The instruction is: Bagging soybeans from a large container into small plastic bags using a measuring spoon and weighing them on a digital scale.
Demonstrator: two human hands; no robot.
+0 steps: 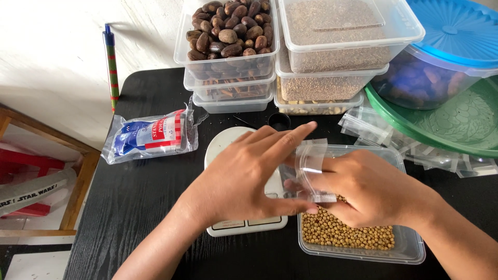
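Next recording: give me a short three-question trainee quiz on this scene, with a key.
1. True or false: the small clear bag is held between the left hand and the right hand.
2. What fills the open container under the right hand?
A. dark brown seeds
B. small tan beans
C. powder
3. What white device lies under the left hand?

Key:
1. true
2. B
3. a kitchen scale

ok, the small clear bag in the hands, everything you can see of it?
The small clear bag is a thin transparent plastic pouch, glossy and creased, with a strip along its upper edge. It looks empty, held roughly upright between both hands above the clear tub of tan beans. The left hand lies across its left side; the right hand grips from the right, its fingers seemingly inside the mouth.
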